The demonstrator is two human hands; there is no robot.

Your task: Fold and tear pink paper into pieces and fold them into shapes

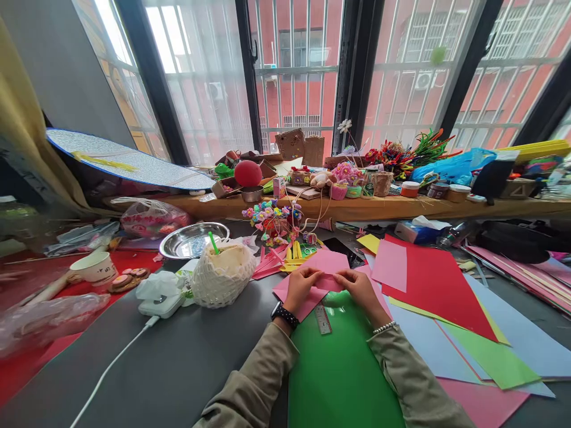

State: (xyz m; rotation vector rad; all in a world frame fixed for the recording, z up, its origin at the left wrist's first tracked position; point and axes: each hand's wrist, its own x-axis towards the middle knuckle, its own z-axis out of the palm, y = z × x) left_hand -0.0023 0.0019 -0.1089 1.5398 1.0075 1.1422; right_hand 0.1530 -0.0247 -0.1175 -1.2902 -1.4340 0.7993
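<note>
Both of my hands grip a sheet of pink paper (328,260) above the far end of a green mat (343,356). My left hand (303,288), with a dark watch at the wrist, pinches its near edge from the left. From the right, my right hand (362,290), with a beaded bracelet, pinches the same edge. More pink paper lies under and beside my left hand. A short metal ruler (323,319) rests on the mat between my wrists, its far end covered by paper. Folded yellow paper strips (294,257) and pink strips (270,263) lie just beyond my left hand.
Coloured sheets, with a red one (428,279) on top, spread to the right. At left stand a netted fruit (223,276) with a green straw, a white charger (161,303) with a cable, a steel basin (191,241) and a paper cup (93,268). Crafts crowd the wooden sill (375,209).
</note>
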